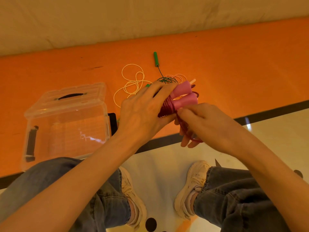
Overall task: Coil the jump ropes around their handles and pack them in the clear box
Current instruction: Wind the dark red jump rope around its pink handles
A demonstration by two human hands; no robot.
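Note:
My left hand (143, 111) grips the two pink handles (182, 96) of a jump rope, held side by side above the orange surface. Dark red rope (164, 107) is wound in tight turns around them. My right hand (202, 121) pinches the loose end of that rope, which loops down below my fingers (187, 131). A green-handled rope (156, 59) lies loose behind my hands, with its cord bunched (167, 79). A white rope (132, 81) lies in open loops beside it. The clear box (66, 121) stands open at the left, nothing visible inside it.
The box lid (73, 96) with a black handle stands tipped up behind the box. The orange surface (234, 72) ends in a dark edge near my knees. A pale cloth (117, 22) lies beyond. My legs and white shoes (192, 186) are below.

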